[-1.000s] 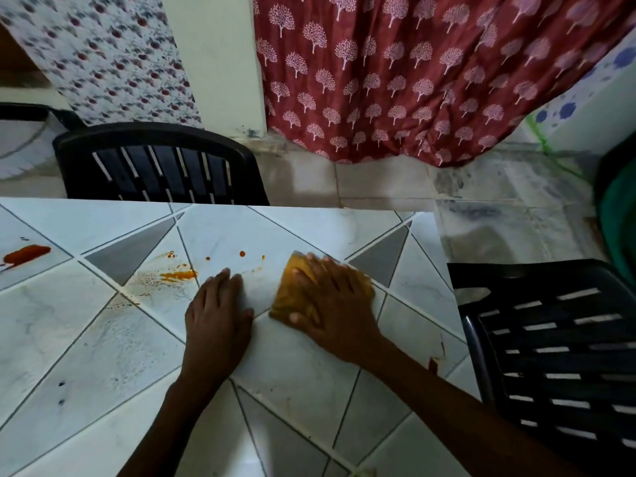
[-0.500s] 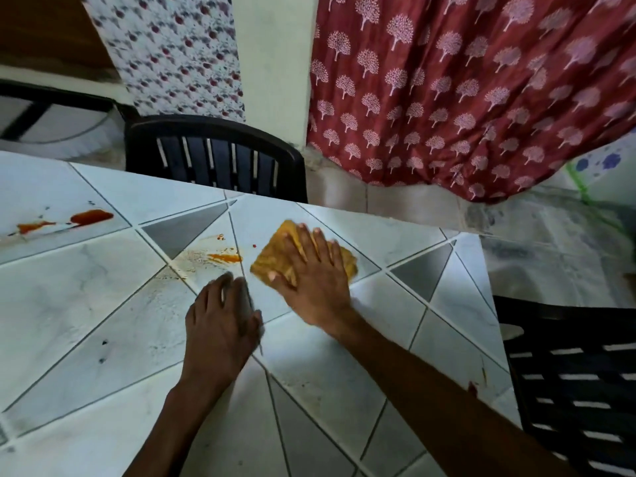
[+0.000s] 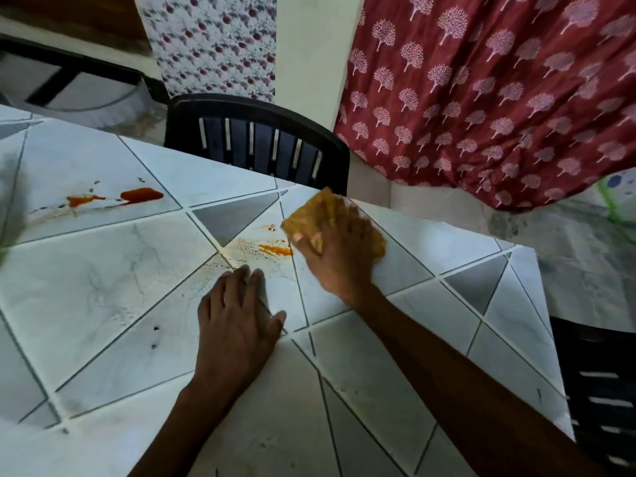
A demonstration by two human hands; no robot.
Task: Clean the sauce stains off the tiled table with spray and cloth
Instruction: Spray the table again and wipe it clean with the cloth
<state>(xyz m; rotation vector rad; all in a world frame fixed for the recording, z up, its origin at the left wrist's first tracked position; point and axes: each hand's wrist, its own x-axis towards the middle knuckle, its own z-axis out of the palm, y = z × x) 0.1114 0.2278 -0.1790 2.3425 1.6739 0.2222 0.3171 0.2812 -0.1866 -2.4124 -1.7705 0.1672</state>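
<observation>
White and grey triangular tiles cover the table [image 3: 103, 287] in front of me, with a black slatted plastic chair [image 3: 254, 139] pushed in at its far edge and a red curtain printed with pale trees [image 3: 481, 98] hanging behind. The folded yellow cloth [image 3: 309, 215] sat on cleaner tile off to the right a second ago. It has since slid across, and its leading corner now lies just beside the streaky orange sauce smear [image 3: 275, 250]. I judge the wipe is about to meet that stain rather than having cleared it. The right hand [image 3: 339, 256] lies on top of the cloth with fingers stretched over it, pressing it down rather than bunching it, though motion blurs them. The left hand [image 3: 237, 325] has kept its place, palm down with fingers straight and close together, bracing on the tile nearer the person. The smear looks thin and half-spread, with speckled residue around it and a few small dots beyond. Well to the left, a thicker red sauce blot [image 3: 141, 195] with a trailing splash is untouched, so plenty of cleaning remains.
</observation>
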